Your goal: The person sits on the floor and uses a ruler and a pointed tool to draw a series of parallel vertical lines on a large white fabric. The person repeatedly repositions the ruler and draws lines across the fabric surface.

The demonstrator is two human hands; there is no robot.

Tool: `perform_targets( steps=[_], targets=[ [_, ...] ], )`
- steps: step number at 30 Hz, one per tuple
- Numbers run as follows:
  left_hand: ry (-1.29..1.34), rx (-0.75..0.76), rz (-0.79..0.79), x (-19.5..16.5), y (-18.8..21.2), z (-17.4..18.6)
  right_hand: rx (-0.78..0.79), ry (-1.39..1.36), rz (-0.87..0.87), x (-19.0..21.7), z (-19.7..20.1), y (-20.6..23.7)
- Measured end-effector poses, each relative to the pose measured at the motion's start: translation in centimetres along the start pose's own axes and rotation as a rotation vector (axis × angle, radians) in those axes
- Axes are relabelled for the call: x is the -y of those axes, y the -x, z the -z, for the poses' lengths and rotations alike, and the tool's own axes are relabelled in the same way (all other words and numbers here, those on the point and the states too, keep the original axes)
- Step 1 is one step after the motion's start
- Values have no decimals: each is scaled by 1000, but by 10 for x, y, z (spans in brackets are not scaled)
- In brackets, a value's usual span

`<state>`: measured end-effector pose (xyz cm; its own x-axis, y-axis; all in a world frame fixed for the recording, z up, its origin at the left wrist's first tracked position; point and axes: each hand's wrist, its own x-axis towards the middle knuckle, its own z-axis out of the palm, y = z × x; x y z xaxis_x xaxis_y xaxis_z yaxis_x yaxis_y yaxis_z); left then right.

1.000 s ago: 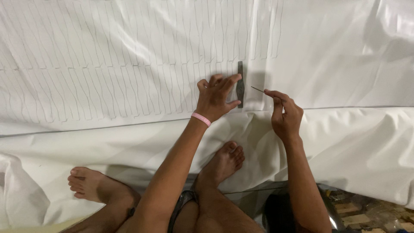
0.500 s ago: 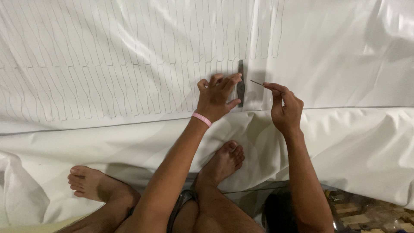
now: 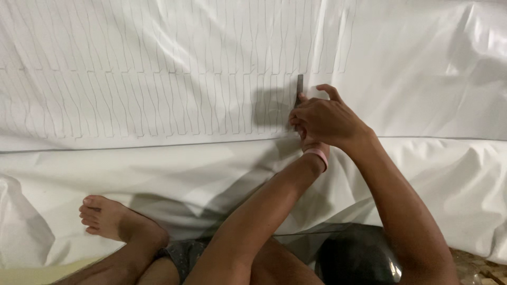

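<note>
**Hands meet over a dark strip on marked white fabric**

A person seated on the floor works at a wide white fabric sheet (image 3: pixel 158 169) that fills most of the frame, its upper half ruled with rows of thin pencil-like lines. Just right of centre, a narrow dark ruler-like strip (image 3: pixel 300 84) stands upright on the cloth at the right end of the lined rows. The right hand (image 3: pixel 327 119) lies over the strip's lower part, fingers curled together toward it, the index finger raised slightly; whether the fingers pinch anything cannot be told. The left hand (image 3: pixel 309 141) is almost wholly hidden beneath the right, so its grip cannot be told either; only its wrist shows, wearing a pink wristband (image 3: pixel 318 154). The two forearms cross toward the bottom of the frame. A bare foot (image 3: pixel 113 221) rests on the fabric at lower left, and a dark rounded object (image 3: pixel 359 256) sits at the lower right, beside the right forearm.
</note>
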<state>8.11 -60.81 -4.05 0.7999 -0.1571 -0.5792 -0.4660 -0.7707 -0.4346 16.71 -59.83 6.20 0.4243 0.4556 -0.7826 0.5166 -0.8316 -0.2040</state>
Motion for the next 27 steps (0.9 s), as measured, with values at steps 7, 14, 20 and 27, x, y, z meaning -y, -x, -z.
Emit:
perform_targets(
  steps=[7,14,20,27],
  targets=[
    [-252,-42,-189,10,1,0,-231,60,109,-19,-17,-3],
    [9,-122,-204,46,6,7,-852,-98,212,-59,-17,-17],
    [338,-330,-145,53,11,-14,-867,-218,186,-62,-27,-11],
    [944,-388,-178,86,3,-65,-910,-246,51,-56,-67,-9]
  ],
)
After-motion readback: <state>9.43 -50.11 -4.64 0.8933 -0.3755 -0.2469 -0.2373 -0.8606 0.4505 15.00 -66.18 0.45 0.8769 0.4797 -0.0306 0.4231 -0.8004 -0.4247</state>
